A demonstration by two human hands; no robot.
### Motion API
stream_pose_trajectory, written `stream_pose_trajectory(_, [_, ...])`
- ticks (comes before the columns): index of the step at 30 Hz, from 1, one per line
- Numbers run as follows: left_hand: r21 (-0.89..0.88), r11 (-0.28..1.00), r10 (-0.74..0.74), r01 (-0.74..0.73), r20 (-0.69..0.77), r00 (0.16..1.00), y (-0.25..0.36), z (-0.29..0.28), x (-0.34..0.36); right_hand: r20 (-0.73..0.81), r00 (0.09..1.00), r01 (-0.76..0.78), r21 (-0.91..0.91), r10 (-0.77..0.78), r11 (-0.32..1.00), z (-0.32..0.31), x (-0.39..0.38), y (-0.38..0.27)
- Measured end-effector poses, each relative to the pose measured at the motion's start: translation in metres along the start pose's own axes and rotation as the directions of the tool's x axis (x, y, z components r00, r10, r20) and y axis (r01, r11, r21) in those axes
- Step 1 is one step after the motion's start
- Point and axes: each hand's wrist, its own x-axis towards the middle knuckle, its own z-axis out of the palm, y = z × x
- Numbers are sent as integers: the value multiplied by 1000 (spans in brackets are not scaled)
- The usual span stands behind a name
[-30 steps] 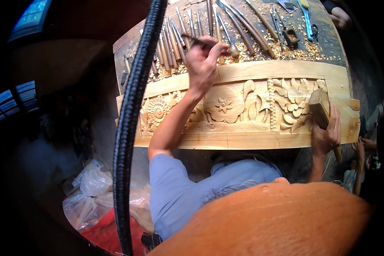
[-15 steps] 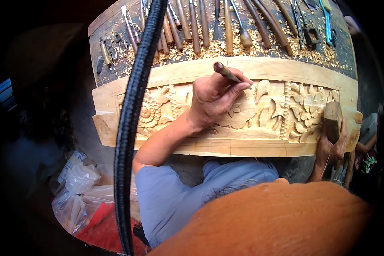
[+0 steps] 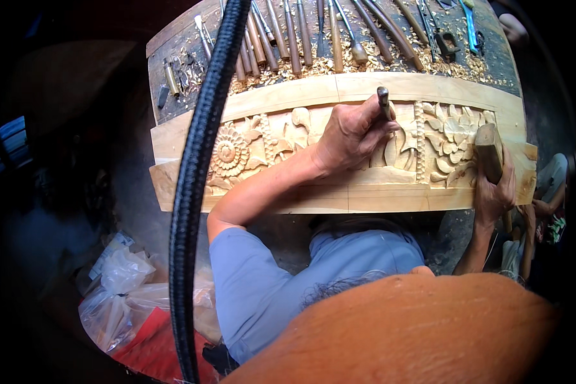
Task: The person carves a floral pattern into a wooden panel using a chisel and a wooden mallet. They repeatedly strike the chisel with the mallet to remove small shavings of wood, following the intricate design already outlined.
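My left hand [image 3: 360,133] is closed around a carving chisel [image 3: 383,97], its handle end pointing up and the blade hidden beneath my fingers. It rests over the middle of a pale carved wooden panel [image 3: 256,206], covering part of the leaf relief. On the panel's left stands a round carved flower [image 3: 229,152]; on its right is a cluster of carved leaves [image 3: 453,137]. At the panel's right end my right hand [image 3: 496,187] grips a wooden mallet [image 3: 489,150], its blocky head raised over the carved leaves. The handle is mostly hidden by the hand.
Several chisels and gouges [image 3: 290,41] lie in a row among wood shavings on the dark workbench [image 3: 493,38] beyond the panel. A black braided cord [image 3: 201,147] crosses the view at left. A clear plastic bag [image 3: 125,281] sits lower left. Another person's arm [image 3: 552,203] shows at far right.
My left hand has moved right along the panel, and the chisel now stands more upright. The right hand and mallet have hardly moved on the panel. The whole view has shifted slightly.
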Motion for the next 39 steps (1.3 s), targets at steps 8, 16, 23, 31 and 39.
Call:
stream_pose_trajectory(8, [15, 998, 58, -58, -18, 998, 1, 2, -2, 7, 998, 60, 73, -60, 996, -14, 10, -24])
stream_pose_trajectory(16, [196, 956, 201, -217, 100, 975, 10, -4, 11, -193, 962, 268, 547, -192, 793, -57, 61, -85])
stream_pose_trajectory(23, [122, 944, 301, -306, 58, 952, 19, -5, 15, -46, 819, 573, 53, -571, 818, -61, 97, -149])
stream_pose_trajectory(31, [56, 953, 283, -299, 202, 938, 13, -20, 10, -79, 808, 588, 152, -583, 794, -55, 93, -151])
stream_pose_trajectory(39, [38, 957, 277, -286, 164, 947, -10, -16, 13, -173, 828, 561, 269, -533, 783, -57, 99, -153])
